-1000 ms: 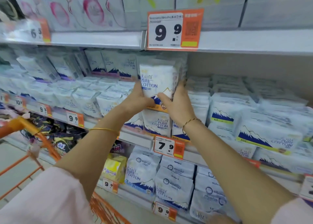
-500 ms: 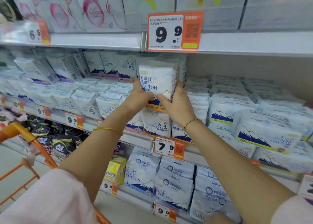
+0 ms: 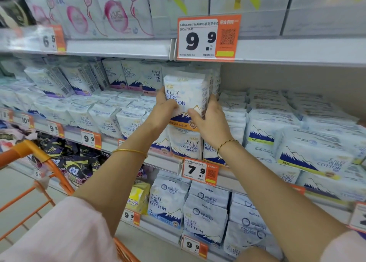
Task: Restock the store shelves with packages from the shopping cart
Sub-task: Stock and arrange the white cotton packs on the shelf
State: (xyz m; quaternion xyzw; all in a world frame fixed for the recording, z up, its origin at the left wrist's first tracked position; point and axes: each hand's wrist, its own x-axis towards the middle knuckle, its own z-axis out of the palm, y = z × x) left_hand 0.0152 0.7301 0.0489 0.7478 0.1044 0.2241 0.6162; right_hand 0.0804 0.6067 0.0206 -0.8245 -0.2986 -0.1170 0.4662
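Over the last second the package (image 3: 186,95) has barely moved. It stays upright at the front of the middle shelf (image 3: 158,159), just above the 7.9 price tag (image 3: 200,171). Its lower edge meets the top of a matching package (image 3: 186,144) already standing there. It has settled only slightly downward. The left hand (image 3: 164,111) has crept a little higher on the package's left edge, and the right hand (image 3: 213,123) keeps its place on the right edge. Both hands grip it: the left fingers (image 3: 160,95) wrap the far left side with the thumb over the printed face. The right fingers (image 3: 213,100) wrap the right side, with the thumb across the lower front. The view itself has shifted a little left and down, so part of the apparent motion is the camera. Judgement: the carry is over and this is the seating step, squaring the package as a second tier on the front stack. It is probably close to release. Risk: an upright soft pack on a soft pack may tip forward once released. The orange shopping cart (image 3: 39,156) stands near left; its contents cannot be made out from here.
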